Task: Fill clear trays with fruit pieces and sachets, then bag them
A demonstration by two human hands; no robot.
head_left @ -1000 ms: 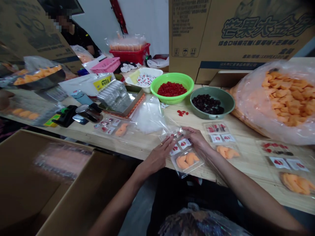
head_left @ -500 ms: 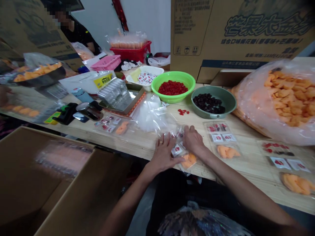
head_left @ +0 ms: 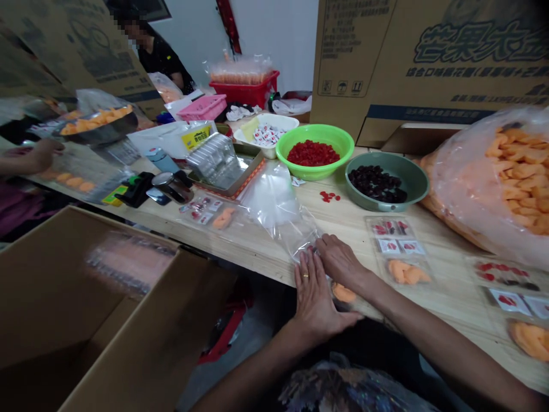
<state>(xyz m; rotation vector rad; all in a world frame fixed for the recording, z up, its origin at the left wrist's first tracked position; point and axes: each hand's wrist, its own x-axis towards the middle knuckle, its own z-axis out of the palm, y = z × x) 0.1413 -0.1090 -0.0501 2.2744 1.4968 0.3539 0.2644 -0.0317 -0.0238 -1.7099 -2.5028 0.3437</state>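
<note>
My left hand (head_left: 316,300) lies with fingers stretched and thumb spread, pressing over a clear packed tray. Most of that tray is hidden beneath my hands; orange pieces (head_left: 343,292) show at its near end. My right hand (head_left: 343,262) has its fingers curled in, gripping the edge of a clear plastic bag (head_left: 295,233) at the tray's far end. The bag's mouth meets my fingertips, and more clear bags (head_left: 271,194) lie behind it. How far the tray sits inside the bag I cannot tell.
Packed trays lie right (head_left: 397,246) and left (head_left: 210,210). Behind stand a green bowl (head_left: 351,143) of red pieces, a grey-green bowl (head_left: 422,191) of dark pieces and a bulging bag (head_left: 454,189) of orange pieces. An open carton (head_left: 141,343) stands lower left; a co-worker's hand (head_left: 43,155) is far left.
The view has swung left. My left hand has slid forward, covering more of the tray. The bag stretches closer around my fingertips. A co-worker's hand has come into view at far left.
</note>
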